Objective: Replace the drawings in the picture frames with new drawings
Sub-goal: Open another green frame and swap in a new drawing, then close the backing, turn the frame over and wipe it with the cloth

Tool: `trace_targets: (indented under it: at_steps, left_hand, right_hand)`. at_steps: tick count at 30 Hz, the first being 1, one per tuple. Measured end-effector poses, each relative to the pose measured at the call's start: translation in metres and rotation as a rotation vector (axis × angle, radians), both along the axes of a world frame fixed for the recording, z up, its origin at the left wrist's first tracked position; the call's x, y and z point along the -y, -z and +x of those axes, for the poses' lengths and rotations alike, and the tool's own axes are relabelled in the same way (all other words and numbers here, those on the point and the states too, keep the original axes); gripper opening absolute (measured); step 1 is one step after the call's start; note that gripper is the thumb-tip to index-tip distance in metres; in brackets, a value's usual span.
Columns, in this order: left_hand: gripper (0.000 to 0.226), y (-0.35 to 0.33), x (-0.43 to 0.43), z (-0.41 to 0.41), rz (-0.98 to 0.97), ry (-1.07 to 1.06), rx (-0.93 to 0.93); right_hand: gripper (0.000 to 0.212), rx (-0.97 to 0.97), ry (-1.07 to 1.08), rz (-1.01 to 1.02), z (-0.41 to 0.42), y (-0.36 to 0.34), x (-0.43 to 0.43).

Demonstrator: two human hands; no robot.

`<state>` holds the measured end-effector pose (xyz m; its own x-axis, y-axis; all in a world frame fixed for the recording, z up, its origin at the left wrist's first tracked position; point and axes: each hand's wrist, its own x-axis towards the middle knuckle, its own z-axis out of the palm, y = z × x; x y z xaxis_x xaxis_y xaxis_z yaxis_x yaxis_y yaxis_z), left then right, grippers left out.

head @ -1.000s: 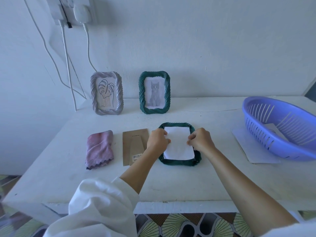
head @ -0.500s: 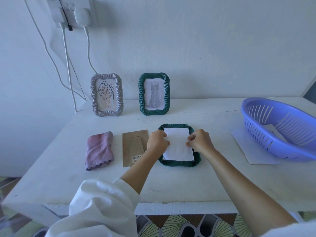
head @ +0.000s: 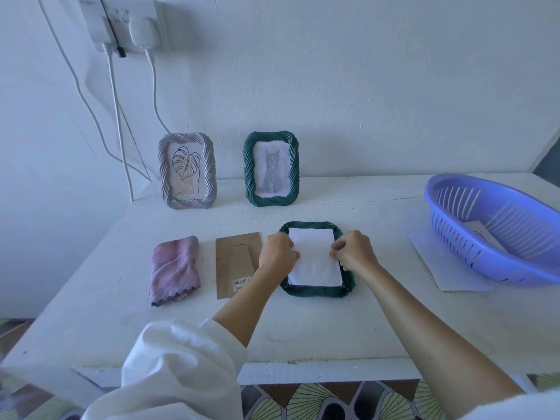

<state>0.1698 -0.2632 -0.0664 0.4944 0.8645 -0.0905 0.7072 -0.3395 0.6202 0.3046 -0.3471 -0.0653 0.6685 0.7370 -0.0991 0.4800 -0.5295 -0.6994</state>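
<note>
A dark green frame (head: 315,291) lies face down in the middle of the white table (head: 303,328). A white sheet (head: 313,259) sits in its back opening. My left hand (head: 277,253) pinches the sheet's left edge, and my right hand (head: 354,251) pinches its right edge. The frame's brown cardboard backing (head: 235,263) lies flat just left of my left hand. Against the wall stand a grey frame (head: 187,170) with a leaf drawing and a green frame (head: 271,168) with a cat drawing.
A folded pink cloth (head: 175,269) lies left of the backing. A purple plastic basket (head: 497,228) holding paper sits at the right on a white sheet (head: 448,268). Cables (head: 118,122) hang from a wall socket (head: 127,22) at the upper left.
Both hands stay at the sheet's side edges with only slight finger shifts. The view has tilted a little.
</note>
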Motion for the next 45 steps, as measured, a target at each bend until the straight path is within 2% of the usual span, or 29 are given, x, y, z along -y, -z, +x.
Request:
trace_targets:
  at_steps: [10,14,17,22,24,26,27,30,33,35,37,39,41,45]
  left_hand:
    - [0.047,0.005,-0.003,0.002,0.023,0.014,-0.004]
    - [0.053,0.004,-0.002,0.001,0.038,0.037,-0.006]
    - [0.053,0.002,-0.001,0.001,0.046,0.041,-0.01]
    - [0.05,0.0,-0.001,0.002,0.017,0.033,-0.008]
    - [0.039,-0.001,-0.001,0.002,-0.008,0.021,0.003]
    - [0.012,-0.008,-0.004,-0.001,0.007,-0.02,0.069]
    - [0.007,-0.012,-0.009,-0.006,0.022,-0.071,0.114]
    - [0.03,-0.024,-0.031,-0.032,0.045,-0.278,0.116]
    - [0.05,-0.032,-0.041,-0.059,-0.028,-0.368,-0.165]
    - [0.06,-0.028,-0.038,-0.069,-0.114,-0.314,-0.33]
    - [0.069,-0.02,-0.035,-0.073,-0.122,-0.211,-0.461]
    - [0.066,-0.011,-0.035,-0.074,-0.088,-0.162,-0.46]
    - [0.061,-0.006,-0.038,-0.074,-0.087,-0.166,-0.383]
    - [0.069,-0.009,-0.04,-0.076,-0.105,-0.179,-0.37]
  right_hand:
    - [0.016,-0.015,-0.021,0.002,0.003,-0.002,0.001]
    - [0.019,0.008,-0.01,0.092,0.01,-0.007,0.005]
    - [0.024,0.058,-0.088,0.018,0.016,-0.009,0.01]
    - [0.027,-0.038,-0.232,-0.006,0.02,-0.002,0.013]
    - [0.025,-0.044,-0.237,0.005,0.021,0.0,0.013]
    - [0.023,-0.047,-0.241,-0.001,0.023,0.001,0.013]
    - [0.022,-0.047,-0.243,-0.007,0.023,0.001,0.012]
    - [0.023,-0.037,-0.249,-0.01,0.023,0.002,0.011]
    - [0.025,-0.038,-0.265,-0.006,0.022,0.0,0.013]
    - [0.025,-0.042,-0.271,0.0,0.021,-0.001,0.013]
    - [0.026,-0.045,-0.272,0.007,0.02,-0.002,0.013]
    - [0.027,-0.041,-0.277,0.007,0.02,-0.004,0.014]
    - [0.028,-0.041,-0.279,0.009,0.019,-0.005,0.015]
    - [0.028,-0.058,-0.269,0.018,0.018,-0.007,0.015]
